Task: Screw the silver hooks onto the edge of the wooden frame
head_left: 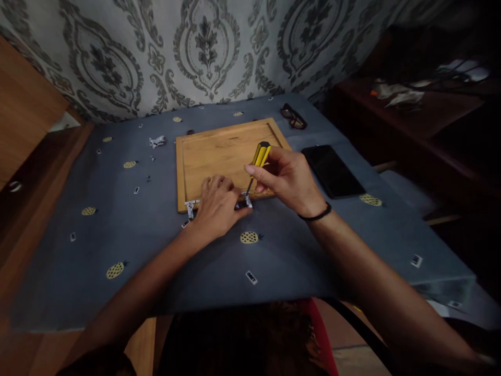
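Note:
A framed wooden panel [219, 151] lies flat on the blue patterned tablecloth [156, 256]. My right hand [287, 175] grips a yellow and black screwdriver [260, 155], its shaft slanting down to a metal hinge [246, 200] at the panel's near edge. Resting on that edge, my left hand [219, 203] has its fingers on the wood and its thumb against the same hinge. A second metal hinge [190, 209] sits at the panel's near left corner, left of my left hand. Whether the screwdriver tip is seated in a screw is too small to tell.
Left of the panel lie a loose metal hinge [157, 141] and small screws [148, 179]. Dark glasses [293, 117] are at the back right, and a black phone or tablet [333, 171] lies right of my right hand. A wooden cabinet [27, 109] stands at the left.

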Available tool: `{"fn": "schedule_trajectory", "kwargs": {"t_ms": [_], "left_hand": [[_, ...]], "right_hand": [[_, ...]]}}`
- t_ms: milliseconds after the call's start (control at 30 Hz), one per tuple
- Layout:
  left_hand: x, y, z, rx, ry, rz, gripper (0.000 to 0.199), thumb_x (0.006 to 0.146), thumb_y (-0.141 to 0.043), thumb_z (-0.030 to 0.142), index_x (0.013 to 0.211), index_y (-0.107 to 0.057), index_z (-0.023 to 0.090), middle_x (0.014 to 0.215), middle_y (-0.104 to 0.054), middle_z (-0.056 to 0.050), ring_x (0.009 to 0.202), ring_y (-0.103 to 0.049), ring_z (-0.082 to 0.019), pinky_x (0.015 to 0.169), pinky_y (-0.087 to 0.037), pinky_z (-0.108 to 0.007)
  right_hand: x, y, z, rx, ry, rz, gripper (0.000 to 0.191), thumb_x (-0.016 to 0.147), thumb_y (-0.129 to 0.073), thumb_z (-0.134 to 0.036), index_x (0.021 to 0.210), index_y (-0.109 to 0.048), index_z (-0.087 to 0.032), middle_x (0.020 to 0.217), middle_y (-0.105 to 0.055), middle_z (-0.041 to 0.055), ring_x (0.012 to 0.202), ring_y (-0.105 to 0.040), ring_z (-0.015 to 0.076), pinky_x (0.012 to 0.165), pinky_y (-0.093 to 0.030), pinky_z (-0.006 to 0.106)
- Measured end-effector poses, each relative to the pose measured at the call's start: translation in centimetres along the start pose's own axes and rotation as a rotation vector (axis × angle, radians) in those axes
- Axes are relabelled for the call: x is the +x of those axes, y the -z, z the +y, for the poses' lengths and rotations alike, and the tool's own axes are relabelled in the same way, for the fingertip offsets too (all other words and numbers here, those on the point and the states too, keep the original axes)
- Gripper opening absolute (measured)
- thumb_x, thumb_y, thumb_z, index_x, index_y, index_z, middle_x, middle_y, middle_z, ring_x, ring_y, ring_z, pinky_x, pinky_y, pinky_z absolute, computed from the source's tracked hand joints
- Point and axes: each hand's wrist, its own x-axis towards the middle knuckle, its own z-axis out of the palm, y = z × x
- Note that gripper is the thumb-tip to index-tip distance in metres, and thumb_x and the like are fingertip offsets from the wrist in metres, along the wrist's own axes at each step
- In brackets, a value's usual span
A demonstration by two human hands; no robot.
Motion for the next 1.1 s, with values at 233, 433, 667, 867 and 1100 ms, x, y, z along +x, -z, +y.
{"fn": "schedule_trajectory", "kwargs": {"t_ms": [233, 433, 667, 867, 1100], "left_hand": [[-0.3, -0.5, -0.1, -0.041, 0.015, 0.051, 0.038, 0.086, -0.073, 0.049, 0.109, -0.072, 0.019, 0.109, -0.064, -0.009, 0.111, -0.051, -0.030, 0.099, -0.041, -0.048], [-0.5, -0.4, -0.1, -0.046, 0.025, 0.038, 0.042, 0.087, -0.071, 0.051, 0.113, -0.072, 0.018, 0.112, -0.064, -0.010, 0.115, -0.051, -0.031, 0.103, -0.039, -0.048], [-0.6, -0.3, 0.0, -0.049, 0.027, 0.019, 0.043, 0.088, -0.069, 0.051, 0.115, -0.071, 0.017, 0.116, -0.065, -0.010, 0.118, -0.051, -0.031, 0.105, -0.038, -0.048], [-0.7, -0.7, -0.1, -0.046, 0.029, 0.023, 0.043, 0.089, -0.068, 0.052, 0.114, -0.071, 0.017, 0.118, -0.064, -0.011, 0.119, -0.050, -0.032, 0.104, -0.037, -0.049], [-0.7, -0.7, 0.0, -0.038, 0.021, 0.023, 0.041, 0.090, -0.067, 0.051, 0.113, -0.071, 0.017, 0.116, -0.065, -0.011, 0.119, -0.050, -0.031, 0.105, -0.037, -0.049]], "right_hand": [[-0.8, -0.7, 0.3, 0.168, -0.001, 0.067, 0.041, 0.078, -0.078, -0.055, 0.096, -0.062, -0.022, 0.069, -0.062, -0.0061, 0.050, -0.062, 0.0092, 0.048, -0.055, 0.023], [-1.9, -0.4, -0.4, 0.158, 0.020, 0.078, 0.037, 0.088, -0.068, -0.055, 0.099, -0.067, -0.019, 0.073, -0.065, -0.0024, 0.055, -0.065, 0.0095, 0.054, -0.057, 0.024], [-2.1, -0.4, -0.2, 0.080, 0.022, 0.193, 0.037, 0.075, -0.082, -0.053, 0.078, -0.065, -0.021, 0.064, -0.061, -0.0051, 0.047, -0.056, 0.0078, 0.044, -0.049, 0.021], [-2.3, -0.3, -0.3, 0.105, 0.003, 0.210, 0.037, 0.075, -0.082, -0.053, 0.085, -0.065, -0.022, 0.070, -0.066, -0.0035, 0.047, -0.057, 0.0081, 0.045, -0.052, 0.022], [-2.5, -0.2, -0.5, 0.139, 0.018, 0.181, 0.028, 0.077, -0.082, -0.046, 0.083, -0.068, -0.022, 0.070, -0.066, -0.0029, 0.046, -0.058, 0.0080, 0.044, -0.052, 0.022]]}}
